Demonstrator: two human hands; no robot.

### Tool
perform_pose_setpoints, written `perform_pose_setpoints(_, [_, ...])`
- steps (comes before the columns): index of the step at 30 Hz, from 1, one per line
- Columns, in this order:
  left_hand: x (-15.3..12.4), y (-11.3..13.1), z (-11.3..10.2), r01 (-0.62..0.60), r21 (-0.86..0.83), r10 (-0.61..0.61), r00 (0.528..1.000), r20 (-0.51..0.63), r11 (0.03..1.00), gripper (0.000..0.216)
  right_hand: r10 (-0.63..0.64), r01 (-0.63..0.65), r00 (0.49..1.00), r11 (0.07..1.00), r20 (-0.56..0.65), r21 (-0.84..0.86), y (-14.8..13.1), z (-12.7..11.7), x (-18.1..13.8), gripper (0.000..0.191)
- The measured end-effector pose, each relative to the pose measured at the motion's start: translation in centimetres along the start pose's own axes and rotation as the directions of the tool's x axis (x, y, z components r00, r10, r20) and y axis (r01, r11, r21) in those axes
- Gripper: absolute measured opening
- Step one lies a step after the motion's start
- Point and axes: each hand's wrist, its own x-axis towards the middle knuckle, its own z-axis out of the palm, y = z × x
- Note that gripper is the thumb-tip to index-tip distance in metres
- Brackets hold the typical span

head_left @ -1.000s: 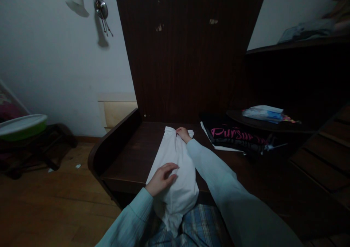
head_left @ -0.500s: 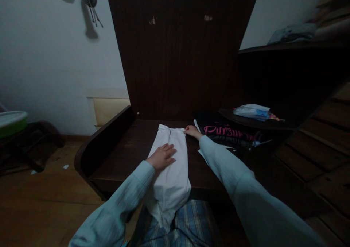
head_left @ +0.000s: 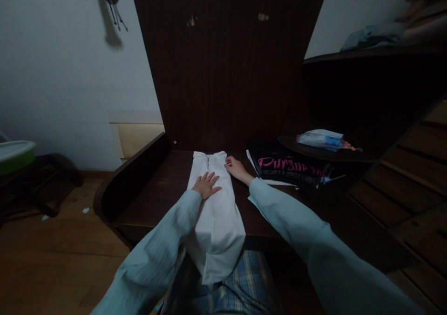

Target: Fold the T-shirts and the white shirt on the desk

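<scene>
A white garment (head_left: 221, 217), folded into a long strip, lies on the dark wooden bench top (head_left: 150, 196). Its near end hangs over the front edge onto my lap, and its far end reaches close to the back panel. Flat on its upper part rests my left hand (head_left: 206, 185), fingers spread. My right hand (head_left: 237, 168) is at the garment's far right edge, fingers loosely bent, thumb a little apart; it touches the edge without a visible grip.
To the right lies a stack of dark folded clothes (head_left: 286, 164) with pink lettering. Above it, a small shelf (head_left: 289, 144) holds a white and blue plastic packet (head_left: 319, 139). A raised side board (head_left: 129, 170) bounds the left. A green-and-white basin (head_left: 16, 157) stands farther left.
The garment's far end has shifted left and slightly away from me, lying straighter. My right hand moved left and loosened from the corner it pinched. My left hand slid slightly forward, fingers spreading.
</scene>
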Motion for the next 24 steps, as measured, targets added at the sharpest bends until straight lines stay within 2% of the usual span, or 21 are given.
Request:
perform_pose_setpoints(4, [2.2, -1.5, 0.1, 0.015, 0.005, -0.015, 0.999, -0.031, 1.0, 0.054, -0.236, 0.242, 0.965, 0.969, 0.112, -0.045, -1.5, 1.6, -3.7, 0.026])
perform_pose_setpoints(7, [3.0, -2.2, -0.1, -0.003, 0.002, 0.003, 0.997, -0.079, 1.0, 0.048, -0.337, 0.366, 0.919, 0.923, 0.206, -0.123, -1.8, 3.4, -6.7, 0.038])
perform_pose_setpoints(11, [2.5, -2.1, -0.7, -0.011, -0.006, 0.009, 0.969, -0.248, 1.0, 0.044, -0.315, 0.389, 0.908, 0.879, 0.277, -0.278, -1.3, 4.9, -8.9, 0.057])
perform_pose_setpoints(14, [0.6, -1.8, -1.3, 0.075, 0.004, -0.068, 0.93, -0.361, 0.997, 0.037, -0.273, 0.386, 0.902, 0.858, 0.333, -0.341, -1.0, 4.9, -8.8, 0.059])
perform_pose_setpoints(17, [-2.1, -1.7, -1.5, 0.194, 0.006, -0.184, 0.938, -0.293, 0.981, 0.032, -0.287, 0.417, 0.886, 0.837, 0.366, -0.355, -0.7, 4.6, -7.8, 0.059])
perform_pose_setpoints(21, [-4.5, -2.4, -1.3, 0.136, 0.033, -0.131, 0.984, -0.119, 0.99, 0.044, -0.291, 0.429, 0.878, 0.833, 0.381, -0.351, -0.4, 4.5, -6.3, 0.06])
perform_pose_setpoints(24, [-4.3, -3.2, -1.0, 0.112, 0.035, -0.112, 0.993, -0.025, 0.993, 0.055, -0.29, 0.428, 0.873, 0.841, 0.393, -0.331, -0.1, 4.5, -5.2, 0.059])
